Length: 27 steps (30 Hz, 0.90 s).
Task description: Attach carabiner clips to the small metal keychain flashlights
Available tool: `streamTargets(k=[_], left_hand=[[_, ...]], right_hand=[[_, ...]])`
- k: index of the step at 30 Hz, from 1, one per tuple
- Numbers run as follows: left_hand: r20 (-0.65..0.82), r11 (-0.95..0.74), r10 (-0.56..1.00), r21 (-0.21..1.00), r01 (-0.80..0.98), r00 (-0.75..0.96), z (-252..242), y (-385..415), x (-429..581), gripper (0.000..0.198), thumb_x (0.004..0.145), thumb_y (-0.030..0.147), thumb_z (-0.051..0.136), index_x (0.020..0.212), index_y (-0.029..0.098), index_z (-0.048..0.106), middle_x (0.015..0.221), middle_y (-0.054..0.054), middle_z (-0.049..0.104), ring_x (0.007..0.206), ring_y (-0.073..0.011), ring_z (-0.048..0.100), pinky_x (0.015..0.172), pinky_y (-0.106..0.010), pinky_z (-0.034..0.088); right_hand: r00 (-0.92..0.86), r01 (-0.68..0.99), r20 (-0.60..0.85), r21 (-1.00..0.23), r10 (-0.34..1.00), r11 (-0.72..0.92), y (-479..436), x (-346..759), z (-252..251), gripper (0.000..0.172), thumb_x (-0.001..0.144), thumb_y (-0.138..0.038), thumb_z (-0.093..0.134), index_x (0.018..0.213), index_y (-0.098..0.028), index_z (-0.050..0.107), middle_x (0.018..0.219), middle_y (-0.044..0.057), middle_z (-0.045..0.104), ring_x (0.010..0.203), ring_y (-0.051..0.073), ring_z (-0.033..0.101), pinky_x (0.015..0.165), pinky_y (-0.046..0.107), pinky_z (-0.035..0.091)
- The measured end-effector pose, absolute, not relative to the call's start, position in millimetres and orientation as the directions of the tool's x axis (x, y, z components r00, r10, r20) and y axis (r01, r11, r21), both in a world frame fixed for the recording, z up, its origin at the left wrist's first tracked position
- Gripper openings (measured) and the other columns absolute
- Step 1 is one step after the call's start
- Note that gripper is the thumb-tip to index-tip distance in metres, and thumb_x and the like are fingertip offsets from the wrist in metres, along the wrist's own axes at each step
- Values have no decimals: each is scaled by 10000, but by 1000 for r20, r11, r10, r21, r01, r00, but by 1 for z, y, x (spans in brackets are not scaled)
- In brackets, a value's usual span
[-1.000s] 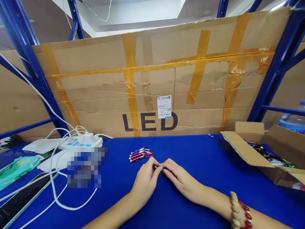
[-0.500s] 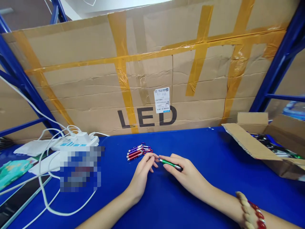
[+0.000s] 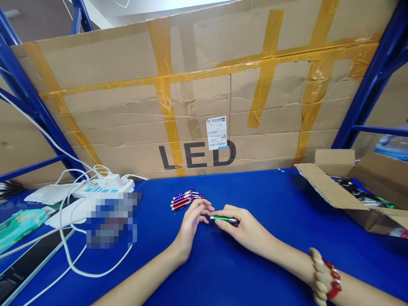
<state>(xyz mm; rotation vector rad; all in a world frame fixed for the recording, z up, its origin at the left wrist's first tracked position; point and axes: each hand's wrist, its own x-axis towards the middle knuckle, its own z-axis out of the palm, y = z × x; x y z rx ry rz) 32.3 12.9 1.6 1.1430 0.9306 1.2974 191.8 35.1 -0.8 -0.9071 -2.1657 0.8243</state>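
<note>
My right hand holds a slim green penlight between thumb and fingers, its silver tip pointing left. Just past that tip is my left hand, slightly curled with fingers apart and nothing in it. A small purple spot shows near its thumb. Behind the left hand, several similar little metal penlights lie side by side: a purple one at the back and a red one in front. Clips are fixed to their right ends, partly hidden by my left fingers.
At right stands an open cardboard box holding many small metallic items. To the left are a white power strip, looping white cables and a dark flat device. A large taped carton walls off the back of the blue table.
The penlight in my right hand has turned nearer to level and shifted slightly left. My left fingers have spread a little, and a purple spot now shows there.
</note>
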Motion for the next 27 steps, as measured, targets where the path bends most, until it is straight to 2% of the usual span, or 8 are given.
streamTargets(k=[7, 12, 16, 20, 23, 27], left_hand=[[38, 15, 985, 952, -305, 167, 3, 10, 35, 278, 721, 406, 504, 819, 151, 549, 796, -52, 568, 748, -166, 529, 666, -261, 384], [27, 18, 990, 950, -310, 141, 3, 8, 35, 255, 740, 393, 496, 808, 157, 566, 772, -40, 570, 750, -165, 535, 675, -258, 388], [19, 22, 991, 952, -304, 131, 3, 7, 35, 256, 734, 400, 499, 814, 166, 566, 782, -39, 577, 793, -176, 540, 691, -260, 393], [-1, 36, 994, 945, -324, 106, 2, 8, 35, 249, 724, 395, 509, 810, 169, 566, 822, -44, 581, 795, -178, 537, 665, -259, 398], [-21, 53, 995, 940, -338, 95, 3, 8, 35, 267, 725, 408, 508, 815, 164, 567, 803, -41, 587, 793, -174, 541, 678, -258, 399], [-13, 55, 993, 934, -354, 119, 6, 7, 37, 279, 712, 421, 528, 805, 160, 563, 742, -34, 601, 773, -169, 554, 747, -265, 390]], right_hand=[[-564, 340, 285, -775, 775, 532, 34, 191, 1, 283, 848, -400, 484, 914, -232, 703, 800, 18, 642, 738, 139, 554, 648, 219, 413], [-543, 398, 288, -739, 789, 544, 31, 191, 4, 277, 835, -414, 505, 905, -242, 711, 687, 6, 565, 634, 118, 495, 568, 211, 378], [-560, 381, 291, -741, 776, 553, 32, 191, 1, 274, 831, -398, 520, 1002, -253, 678, 705, 3, 548, 646, 116, 485, 588, 211, 376], [-573, 355, 299, -749, 763, 560, 33, 191, -2, 312, 884, -378, 427, 1114, -266, 606, 772, 8, 554, 701, 128, 502, 650, 228, 390], [-589, 376, 293, -726, 753, 576, 33, 191, -2, 321, 907, -385, 372, 1085, -278, 617, 774, 7, 534, 720, 131, 496, 654, 231, 383], [-604, 399, 263, -717, 752, 572, 33, 191, 0, 254, 871, -340, 463, 1047, -294, 641, 768, -2, 521, 714, 127, 495, 644, 222, 375]])
